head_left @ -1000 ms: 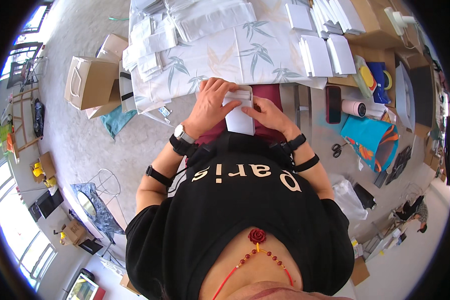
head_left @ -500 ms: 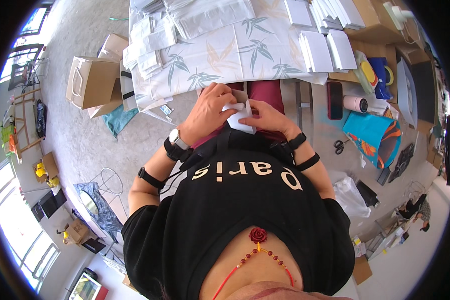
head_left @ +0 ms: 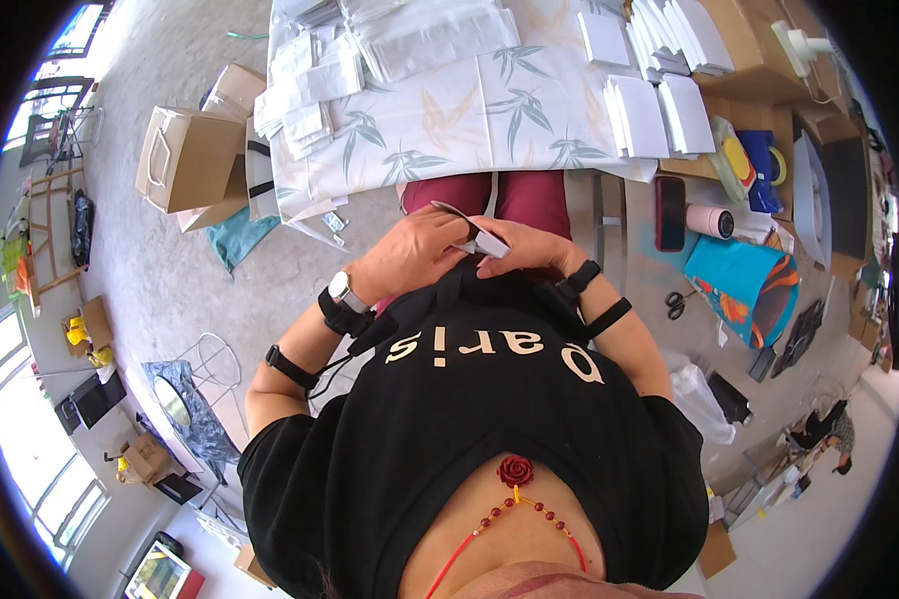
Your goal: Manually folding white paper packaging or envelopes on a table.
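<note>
In front of my belly I hold a small white cardboard box (head_left: 489,244), partly folded, with a greyish flap rising at its far side. My left hand (head_left: 425,246) is closed on its left part, fingers bent over the flap. From the right, my right hand (head_left: 529,248) grips the white end between thumb and fingers. My fingers hide much of the box. Beyond my knees is the table with a leaf-patterned cloth (head_left: 449,130). Stacks of flat white cartons (head_left: 637,115) lie at its right, and plastic-wrapped white packs (head_left: 315,78) at its left.
Cardboard boxes (head_left: 190,160) stand on the floor left of the table. To the right are a dark phone (head_left: 670,214), a pink bottle (head_left: 710,221), a blue patterned bag (head_left: 744,285) and scissors (head_left: 677,303). Another person (head_left: 837,439) is far off at the right.
The box has turned and tilted in my hands, so its long white face no longer shows. My left hand has moved slightly lower, toward my body.
</note>
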### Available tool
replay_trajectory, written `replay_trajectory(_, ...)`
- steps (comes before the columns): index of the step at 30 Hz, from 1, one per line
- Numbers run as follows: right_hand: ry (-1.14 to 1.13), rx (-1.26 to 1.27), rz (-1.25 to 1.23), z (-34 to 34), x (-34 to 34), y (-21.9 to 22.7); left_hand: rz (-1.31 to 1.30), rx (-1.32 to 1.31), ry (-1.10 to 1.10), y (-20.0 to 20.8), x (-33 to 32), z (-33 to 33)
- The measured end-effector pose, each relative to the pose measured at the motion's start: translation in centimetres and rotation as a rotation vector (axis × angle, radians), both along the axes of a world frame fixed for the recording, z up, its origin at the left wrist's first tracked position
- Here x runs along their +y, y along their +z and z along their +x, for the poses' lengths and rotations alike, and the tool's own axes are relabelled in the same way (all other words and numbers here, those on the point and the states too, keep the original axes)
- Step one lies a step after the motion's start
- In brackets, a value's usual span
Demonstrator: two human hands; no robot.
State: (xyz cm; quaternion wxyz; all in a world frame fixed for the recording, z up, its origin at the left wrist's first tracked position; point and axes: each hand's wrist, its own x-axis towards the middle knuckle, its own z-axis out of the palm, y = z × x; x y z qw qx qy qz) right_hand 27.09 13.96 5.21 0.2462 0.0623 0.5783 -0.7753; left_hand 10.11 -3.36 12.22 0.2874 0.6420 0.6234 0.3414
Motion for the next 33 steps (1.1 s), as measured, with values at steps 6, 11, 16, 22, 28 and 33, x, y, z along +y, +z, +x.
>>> replay_trajectory(6, 0.013, 0.141, 0.13, -0.5, 1.1, 2.4, -0.008, -0.019, -0.119, 0.9, 0.0, 0.2)
replay_trajectory(11, 0.01, 0.16, 0.163, -0.6, 1.6, 3.5, 0.013, 0.007, -0.087, 1.7, 0.1, 0.4)
replay_trajectory(16, -0.004, 0.259, 0.342, -0.3, 2.2, 4.4, -0.139, 0.094, -0.168, 2.8, 0.1, 0.8)
replay_trajectory(22, -0.041, 0.444, 0.532, -0.6, 2.2, 6.1, 0.013, 0.295, -0.234, 2.7, 0.4, 1.4)
replay_trajectory(28, -0.071, 0.551, 0.713, 0.1, 1.9, 7.4, 0.27, 0.525, -0.349, 4.3, 0.1, 1.5)
replay_trajectory(33, -0.123, 0.557, 0.769, 1.9, 1.5, 8.8, 0.274, 0.622, -0.463, 4.3, 0.1, 2.3)
